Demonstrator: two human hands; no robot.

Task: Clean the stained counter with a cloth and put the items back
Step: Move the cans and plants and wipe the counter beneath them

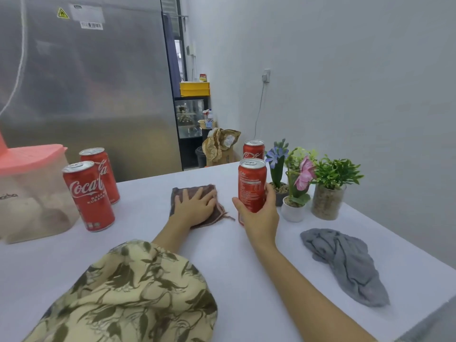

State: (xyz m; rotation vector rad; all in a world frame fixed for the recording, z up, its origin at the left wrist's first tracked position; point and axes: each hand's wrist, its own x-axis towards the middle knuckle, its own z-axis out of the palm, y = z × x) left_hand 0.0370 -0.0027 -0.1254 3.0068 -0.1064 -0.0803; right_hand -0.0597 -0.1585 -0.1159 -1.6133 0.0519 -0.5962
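Note:
A brown folded cloth (191,193) lies flat on the white counter (246,262), and my left hand (196,206) presses on it with fingers spread. Just to its right my right hand (259,215) grips a red cola can (251,183), which stands upright at the counter surface. Another red can (253,149) stands behind it near the far edge. Two more red cans stand at the left, a front can (87,196) and a rear can (100,174). No stain shows on the bare counter.
A clear container with a pink lid (29,193) sits at the far left. Three small potted plants (308,186) stand to the right of the held can. A crumpled grey cloth (345,262) lies at the right. A steel fridge (86,82) rises behind the counter.

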